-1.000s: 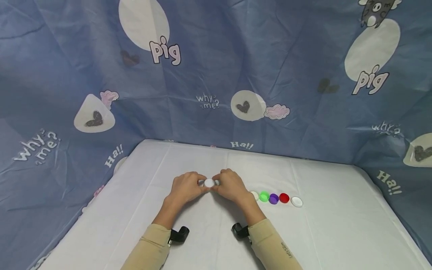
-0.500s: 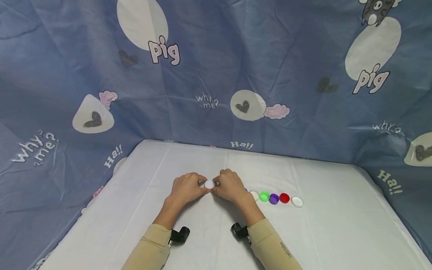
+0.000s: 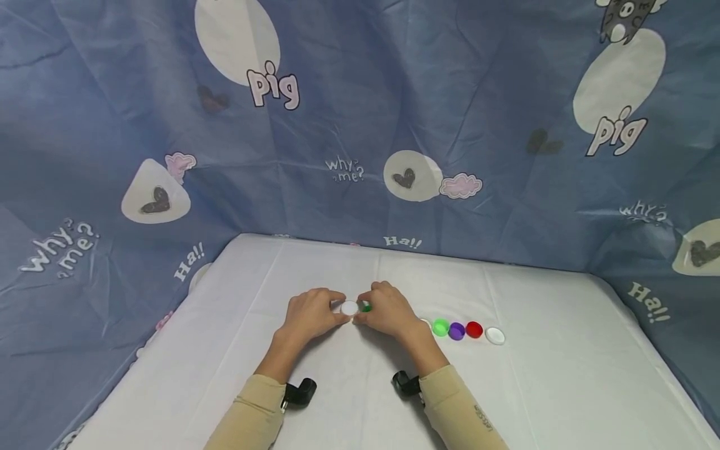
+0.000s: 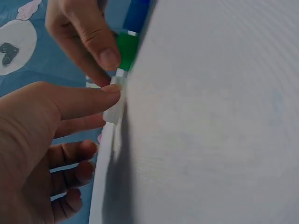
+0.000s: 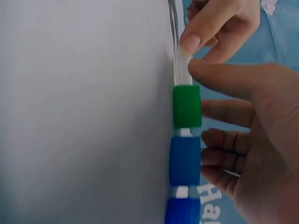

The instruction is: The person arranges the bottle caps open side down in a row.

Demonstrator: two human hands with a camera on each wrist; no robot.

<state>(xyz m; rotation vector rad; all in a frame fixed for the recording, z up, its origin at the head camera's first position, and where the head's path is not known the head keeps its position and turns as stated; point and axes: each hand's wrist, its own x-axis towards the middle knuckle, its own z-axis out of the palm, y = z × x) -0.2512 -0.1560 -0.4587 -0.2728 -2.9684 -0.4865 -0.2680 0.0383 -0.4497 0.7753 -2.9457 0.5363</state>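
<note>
Thumb and index finger of my left hand (image 3: 312, 312) pinch a round white cap (image 3: 349, 308) by its sides at the end of a row on the cloth. Just right of it is a dark green cap (image 3: 367, 307), partly covered by my right hand (image 3: 387, 310). That hand's thumb and index finger are spread apart around the junction of these two caps. In the right wrist view, the right thumb tip lies beside the white cap's edge. Beyond the green cap, a blue cap (image 5: 185, 161) and a darker blue cap (image 5: 182, 211) continue the row.
Further right, a light green cap (image 3: 440, 327), a purple cap (image 3: 457, 331), a red cap (image 3: 474, 330) and a white cap (image 3: 495, 336) lie in line. A white cloth (image 3: 562, 362) covers the table. Behind it hangs a blue printed curtain (image 3: 337, 125).
My right hand has shifted slightly right and its fingertips have parted from the white cap, showing more of the green one. The left hand stays nearly still.
</note>
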